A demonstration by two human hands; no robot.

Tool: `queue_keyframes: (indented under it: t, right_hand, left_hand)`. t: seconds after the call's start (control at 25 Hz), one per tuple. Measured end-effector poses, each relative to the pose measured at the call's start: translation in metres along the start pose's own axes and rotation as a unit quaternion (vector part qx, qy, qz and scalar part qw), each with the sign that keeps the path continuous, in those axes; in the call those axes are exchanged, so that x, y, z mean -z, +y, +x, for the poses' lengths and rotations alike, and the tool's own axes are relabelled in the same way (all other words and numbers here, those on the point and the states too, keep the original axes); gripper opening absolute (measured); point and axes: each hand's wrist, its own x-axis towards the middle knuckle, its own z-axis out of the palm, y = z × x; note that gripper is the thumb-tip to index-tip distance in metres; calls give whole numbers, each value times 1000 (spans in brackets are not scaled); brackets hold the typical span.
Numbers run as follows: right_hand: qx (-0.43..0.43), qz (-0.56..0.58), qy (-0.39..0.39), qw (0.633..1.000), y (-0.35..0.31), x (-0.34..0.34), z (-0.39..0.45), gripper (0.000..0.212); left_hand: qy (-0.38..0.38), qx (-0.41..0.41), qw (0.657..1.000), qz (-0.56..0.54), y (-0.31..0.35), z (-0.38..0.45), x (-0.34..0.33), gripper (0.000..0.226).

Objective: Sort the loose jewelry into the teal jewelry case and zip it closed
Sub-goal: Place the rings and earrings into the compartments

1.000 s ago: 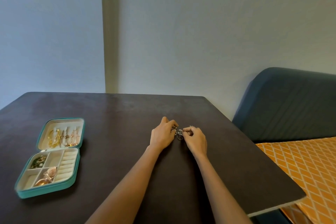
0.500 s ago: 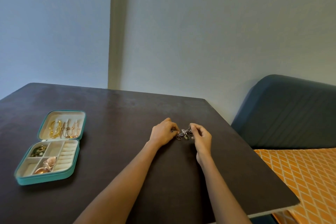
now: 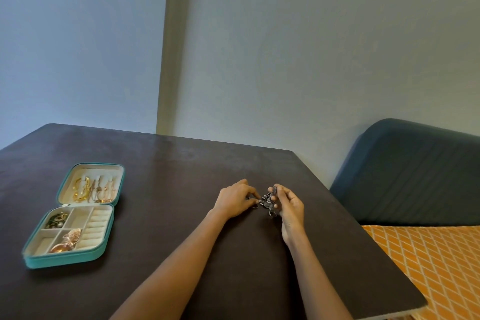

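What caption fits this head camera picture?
Both hands pinch silver jewelry beside an open teal case.

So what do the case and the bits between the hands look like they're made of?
Teal jewelry case: smooth, matte shell, maybe faux leather, with a pale soft-looking lining. Silver jewelry cluster between the left hand and right hand: dark grey metal with small glints, possibly oxidised silver; too small to confirm.

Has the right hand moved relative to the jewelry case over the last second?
Yes. The right hand has turned palm-up and lifted the silver jewelry slightly off the table, shifting a little farther from the teal case, which itself lies unmoved.
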Motion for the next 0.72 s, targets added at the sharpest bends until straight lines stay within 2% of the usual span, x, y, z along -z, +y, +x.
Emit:
queue_keyframes:
  t: [0.12, 0.24, 0.32, 0.44, 0.72]
  right_hand:
    - [-3, -12, -13, 1000, 0, 2, 1, 11]
    - [-15, -25, -41, 999, -2, 7, 3, 12]
    - [-16, -56, -54, 997, -5, 8, 5, 15]
    - [5, -69, -65, 996, -13, 3, 5, 18]
    - [11, -28, -61, 998, -38, -12, 3, 20]
  left_hand:
    - [28, -3, 999, -43, 4, -3, 1, 25]
    - [103, 9, 979, -177, 18, -8, 1, 23]
    - [96, -11, 961, -258, 30, -7, 6, 25]
    - [73, -29, 953, -291, 39, 0, 16, 23]
    - [133, 28, 914, -381, 46, 2, 34, 15]
